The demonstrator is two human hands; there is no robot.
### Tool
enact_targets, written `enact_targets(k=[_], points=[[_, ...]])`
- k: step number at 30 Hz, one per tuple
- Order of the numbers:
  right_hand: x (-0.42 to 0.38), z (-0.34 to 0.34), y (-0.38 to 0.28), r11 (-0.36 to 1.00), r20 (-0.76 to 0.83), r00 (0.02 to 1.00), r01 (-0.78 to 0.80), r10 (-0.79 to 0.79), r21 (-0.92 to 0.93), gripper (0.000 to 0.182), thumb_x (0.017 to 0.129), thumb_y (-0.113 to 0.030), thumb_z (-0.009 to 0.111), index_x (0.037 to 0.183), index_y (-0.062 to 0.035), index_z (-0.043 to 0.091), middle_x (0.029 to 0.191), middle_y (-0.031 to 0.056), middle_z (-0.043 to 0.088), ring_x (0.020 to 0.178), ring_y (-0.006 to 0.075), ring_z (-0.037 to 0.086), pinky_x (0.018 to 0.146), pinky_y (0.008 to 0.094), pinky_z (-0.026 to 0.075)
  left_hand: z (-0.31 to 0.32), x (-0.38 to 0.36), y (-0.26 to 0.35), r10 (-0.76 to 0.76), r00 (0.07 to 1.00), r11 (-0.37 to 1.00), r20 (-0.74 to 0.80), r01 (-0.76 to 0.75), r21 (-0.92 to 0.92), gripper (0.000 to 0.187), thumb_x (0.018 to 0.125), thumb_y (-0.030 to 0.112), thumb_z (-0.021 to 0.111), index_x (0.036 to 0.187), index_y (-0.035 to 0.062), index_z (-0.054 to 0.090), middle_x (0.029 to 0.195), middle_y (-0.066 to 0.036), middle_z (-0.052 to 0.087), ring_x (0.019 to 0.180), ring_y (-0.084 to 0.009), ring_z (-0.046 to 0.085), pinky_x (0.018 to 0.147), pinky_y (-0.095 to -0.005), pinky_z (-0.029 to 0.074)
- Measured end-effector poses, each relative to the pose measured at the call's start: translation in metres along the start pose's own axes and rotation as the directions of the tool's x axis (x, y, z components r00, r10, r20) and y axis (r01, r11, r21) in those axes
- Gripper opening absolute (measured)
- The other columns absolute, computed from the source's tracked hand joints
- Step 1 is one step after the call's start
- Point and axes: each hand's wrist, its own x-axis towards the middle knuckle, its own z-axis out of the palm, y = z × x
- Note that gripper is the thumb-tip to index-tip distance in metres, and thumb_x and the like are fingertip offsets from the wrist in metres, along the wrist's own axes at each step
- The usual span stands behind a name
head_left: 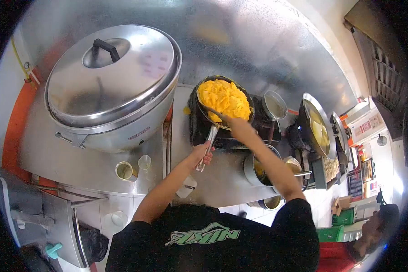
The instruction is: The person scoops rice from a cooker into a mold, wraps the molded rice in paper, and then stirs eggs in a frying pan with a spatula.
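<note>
A frying pan [211, 135] rests on the dark stove burner [197, 129], filled with a heap of yellow scrambled eggs [224, 96]. My left hand [200, 154] is closed around the pan's metal handle, below the pan. At the pan's lower right edge, my right hand [239, 128] grips a slim dark utensil [211, 111] that reaches into the eggs. Its far end is partly hidden by the eggs, so its exact kind does not show.
A huge lidded rice cooker [122, 129] stands left. A small pan [275, 104], a pot [250, 168] and a wok of oil [309, 122] are right. A can [125, 171] and clear cup [144, 162] sit lower left. A person in red [337, 257] is lower right.
</note>
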Motion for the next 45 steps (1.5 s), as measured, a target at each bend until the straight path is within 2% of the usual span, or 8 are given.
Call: enact_targets(k=[13, 17, 21, 27, 30, 34, 38, 45], points=[[-0.029, 0.053, 0.047, 0.928, -0.417, 0.881, -0.063, 0.225, 0.368, 0.029, 0.085, -0.016, 0.054, 0.111, -0.0053, 0.059, 0.075, 0.0170, 0.062, 0.064, 0.0281, 0.061, 0.055, 0.0364, 0.047, 0.003, 0.001, -0.005, 0.077, 0.997, 0.997, -0.017, -0.076, 0.025, 0.041, 0.090, 0.047, 0.043, 0.096, 0.0070, 0.044, 0.055, 0.004, 0.035, 0.041, -0.0053, 0.031, 0.036, -0.0222, 0.029], [-0.063, 0.027, 0.057, 0.139, 0.249, 0.879, -0.329, 0.407, 0.934, 0.033, 0.090, -0.019, 0.050, 0.121, -0.0079, 0.052, 0.063, 0.0002, 0.044, 0.049, 0.0067, 0.042, 0.036, 0.0199, 0.031, -0.004, 0.008, -0.007, 0.047, 0.999, 0.999, -0.007, -0.047, -0.002, 0.042, 0.090, 0.048, 0.043, 0.098, 0.0070, 0.042, 0.055, 0.004, 0.033, 0.041, -0.0052, 0.030, 0.037, -0.0222, 0.028], [-0.084, 0.005, 0.081, -0.510, 0.567, 0.817, -0.444, 0.108, 0.737, 0.036, 0.089, -0.022, 0.051, 0.122, -0.0070, 0.044, 0.059, -0.0019, 0.037, 0.046, 0.0051, 0.034, 0.038, 0.0205, 0.029, 0.004, -0.001, -0.005, 0.044, 0.998, 0.999, -0.036, -0.045, -0.001, 0.041, 0.090, 0.048, 0.042, 0.097, 0.0077, 0.043, 0.056, 0.005, 0.033, 0.041, -0.0049, 0.029, 0.036, -0.0221, 0.028], [-0.092, 0.009, 0.068, 0.724, -0.169, 0.938, -0.112, 0.303, 0.681, 0.037, 0.086, -0.017, 0.051, 0.118, 0.0013, 0.049, 0.082, 0.0154, 0.063, 0.072, 0.0281, 0.061, 0.062, 0.0369, 0.048, 0.009, -0.005, -0.004, 0.024, 0.999, 1.000, -0.040, -0.024, 0.001, 0.040, 0.091, 0.048, 0.041, 0.094, 0.0082, 0.045, 0.056, 0.006, 0.033, 0.042, -0.0044, 0.030, 0.037, -0.0208, 0.028], [-0.090, 0.011, 0.031, 0.905, -0.238, 0.941, -0.127, 0.239, 0.407, 0.036, 0.083, -0.014, 0.051, 0.117, 0.0005, 0.051, 0.098, 0.0257, 0.060, 0.092, 0.0405, 0.058, 0.078, 0.0439, 0.046, 0.007, -0.003, -0.002, 0.006, 1.000, 1.000, -0.027, -0.007, -0.027, 0.040, 0.091, 0.047, 0.042, 0.097, 0.0074, 0.043, 0.056, 0.004, 0.032, 0.042, -0.0057, 0.030, 0.037, -0.0220, 0.027], [-0.072, 0.023, 0.026, 0.914, -0.255, 0.953, -0.050, 0.164, 0.403, 0.035, 0.085, -0.016, 0.053, 0.115, 0.0016, 0.054, 0.085, 0.0187, 0.064, 0.070, 0.0330, 0.063, 0.063, 0.0368, 0.049, 0.010, -0.011, 0.000, 0.028, 0.999, 1.000, -0.025, -0.028, -0.004, 0.037, 0.092, 0.044, 0.041, 0.098, 0.0072, 0.043, 0.057, 0.003, 0.033, 0.043, -0.0057, 0.031, 0.038, -0.0214, 0.028], [-0.078, -0.042, 0.037, 0.002, 0.355, 0.886, -0.373, 0.298, 0.928, 0.033, 0.092, -0.018, 0.043, 0.124, -0.0068, 0.043, 0.062, -0.0043, 0.038, 0.043, 0.0046, 0.031, 0.036, 0.0205, 0.026, 0.005, -0.027, 0.019, 0.037, 0.999, 0.988, -0.030, -0.032, 0.150, 0.037, 0.094, 0.042, 0.038, 0.099, 0.0061, 0.043, 0.059, 0.002, 0.036, 0.044, -0.0055, 0.031, 0.039, -0.0212, 0.029], [-0.044, -0.010, 0.087, 0.129, 0.186, 0.792, -0.316, 0.582, 0.940, 0.032, 0.091, -0.020, 0.041, 0.118, -0.0026, 0.044, 0.062, 0.0009, 0.043, 0.041, 0.0081, 0.035, 0.035, 0.0241, 0.033, -0.009, -0.031, 0.029, 0.138, 0.989, 0.878, -0.062, -0.093, 0.470, 0.039, 0.095, 0.042, 0.034, 0.099, 0.0047, 0.043, 0.061, -0.001, 0.042, 0.044, -0.0080, 0.038, 0.037, -0.0241, 0.034]])
